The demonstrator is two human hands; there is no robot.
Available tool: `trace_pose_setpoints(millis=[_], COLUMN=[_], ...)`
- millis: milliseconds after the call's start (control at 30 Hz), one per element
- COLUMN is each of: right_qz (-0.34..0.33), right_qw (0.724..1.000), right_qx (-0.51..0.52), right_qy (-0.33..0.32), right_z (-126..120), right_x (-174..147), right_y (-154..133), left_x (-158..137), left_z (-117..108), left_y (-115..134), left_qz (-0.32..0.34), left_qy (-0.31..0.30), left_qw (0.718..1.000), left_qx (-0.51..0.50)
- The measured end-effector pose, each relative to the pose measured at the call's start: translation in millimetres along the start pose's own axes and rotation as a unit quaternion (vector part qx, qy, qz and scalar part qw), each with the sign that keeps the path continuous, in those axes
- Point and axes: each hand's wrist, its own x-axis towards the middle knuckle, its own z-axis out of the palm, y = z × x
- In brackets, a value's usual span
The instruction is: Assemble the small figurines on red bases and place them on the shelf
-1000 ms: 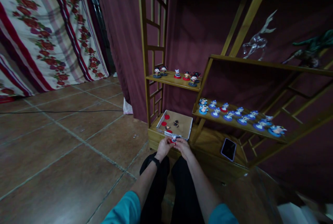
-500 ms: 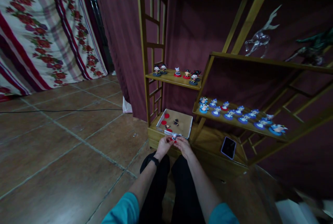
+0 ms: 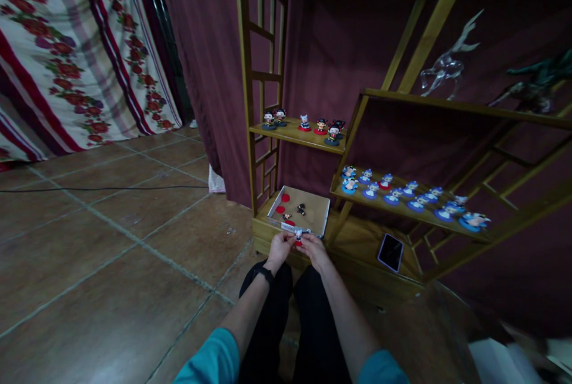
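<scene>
A small figurine (image 3: 299, 234) with a white head and a red round base is pinched between my two hands, upright in front of the box. My left hand (image 3: 280, 248) grips it from the left side, fingers closed. From the right, my right hand (image 3: 314, 248) closes its fingertips on the same figurine near the base. Just beyond them lies a shallow open box (image 3: 319, 208). Inside it are red round bases (image 3: 280, 209) at the left, a dark figurine piece (image 3: 301, 209) in the middle and another small piece (image 3: 286, 217) near the front.
A wooden shelf (image 3: 297, 136) above the box bears several figurines on dark and red bases. Further right, a lower shelf (image 3: 402, 208) holds rows of blue-based figurines and one red-based. A phone (image 3: 390, 252) lies on the bottom board. A glass deer (image 3: 447, 68) stands higher up.
The figurine between my hands is turned slightly and now stands a little more upright. Both hands keep hold of it in nearly the same place. The view has shifted slightly.
</scene>
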Motion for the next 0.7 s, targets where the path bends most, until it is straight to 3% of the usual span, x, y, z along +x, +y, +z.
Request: trace_pose_setpoints(millis=[400,700], right_qz=[-0.006,0.002], right_qw=[1.000,0.999], right_qx=[-0.018,-0.014], right_qy=[-0.002,-0.028], right_z=[0.2,0.6], right_x=[2.7,4.3], right_y=[0.1,2.0], left_x=[0.3,-0.5], left_z=[2.0,-1.1], left_y=[-0.5,-0.8], left_qz=[-0.017,-0.009], left_qy=[-0.007,0.025], left_qw=[1.000,0.999], left_qx=[-0.003,0.042])
